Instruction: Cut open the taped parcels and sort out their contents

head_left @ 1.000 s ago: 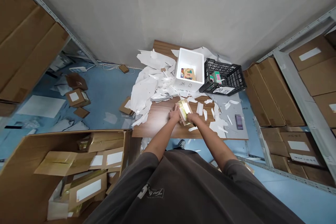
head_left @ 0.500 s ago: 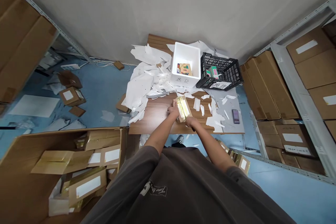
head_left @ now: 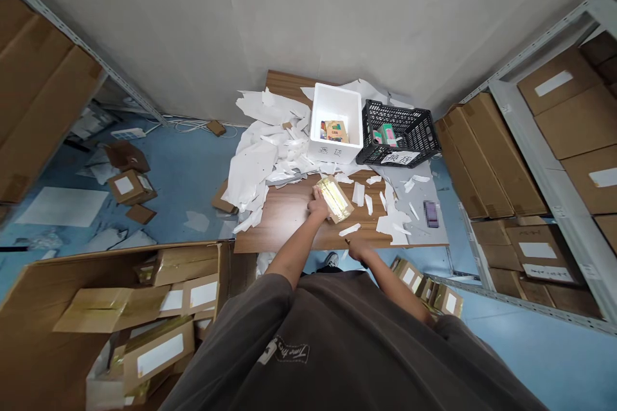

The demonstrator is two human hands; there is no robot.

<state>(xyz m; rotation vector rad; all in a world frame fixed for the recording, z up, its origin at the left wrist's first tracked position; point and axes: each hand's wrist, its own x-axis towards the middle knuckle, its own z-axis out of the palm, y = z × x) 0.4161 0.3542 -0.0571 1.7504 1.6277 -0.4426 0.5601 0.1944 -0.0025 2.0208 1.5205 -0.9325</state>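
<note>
A small cardboard box (head_left: 336, 198) wrapped in shiny yellowish tape lies tilted on the wooden table (head_left: 284, 212). My left hand (head_left: 317, 203) grips its left side, fingers closed against the edge. Near the table's front edge, apart from the box, my right hand (head_left: 360, 249) is closed on a small dark tool that looks like a box cutter (head_left: 348, 242). Most of that tool is hidden in the fist. White paper scraps (head_left: 349, 230) lie between the box and my right hand.
Torn white paper (head_left: 253, 170) covers the table's left. Behind stand a white foam box (head_left: 336, 153) and a black crate (head_left: 400, 135), both with small packages inside. A purple phone-like object (head_left: 432, 214) lies right. A large carton (head_left: 43, 263) full of parcels stands lower left; shelves flank both sides.
My right hand has drawn away from the box toward me, down to the table's front edge. The left hand stays on the box. A white strip now shows in front of it.
</note>
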